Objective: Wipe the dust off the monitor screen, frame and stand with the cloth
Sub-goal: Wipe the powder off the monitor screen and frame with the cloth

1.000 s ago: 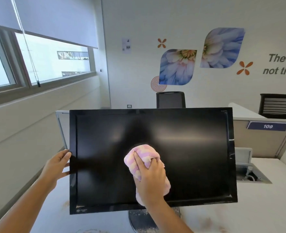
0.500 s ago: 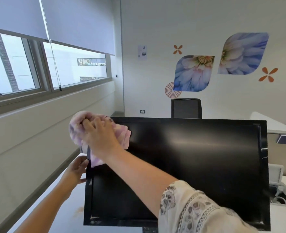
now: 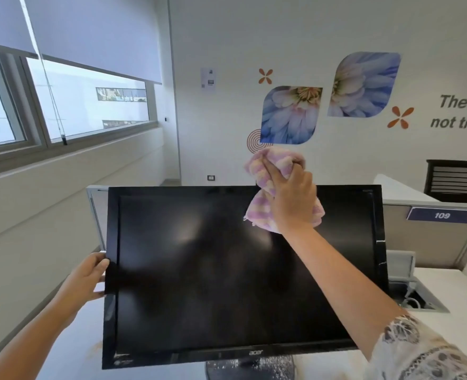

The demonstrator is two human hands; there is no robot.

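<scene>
Black monitor [image 3: 227,283] upright on desk, pink-striped cloth [image 3: 268,176] bunched at top edge

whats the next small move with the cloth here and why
Probably slide the cloth rightward along the monitor top edge: the right hand holds it there, right of centre, the left hand grips the left edge, and the top right corner lies ahead.

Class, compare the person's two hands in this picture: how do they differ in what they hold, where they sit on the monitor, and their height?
The right hand grips a bunched pink and yellow cloth; the left hand holds no cloth. The right hand is at the monitor's top edge; the left hand grips its left edge. The right hand is raised higher than the left. Both touch the monitor's frame.
</scene>
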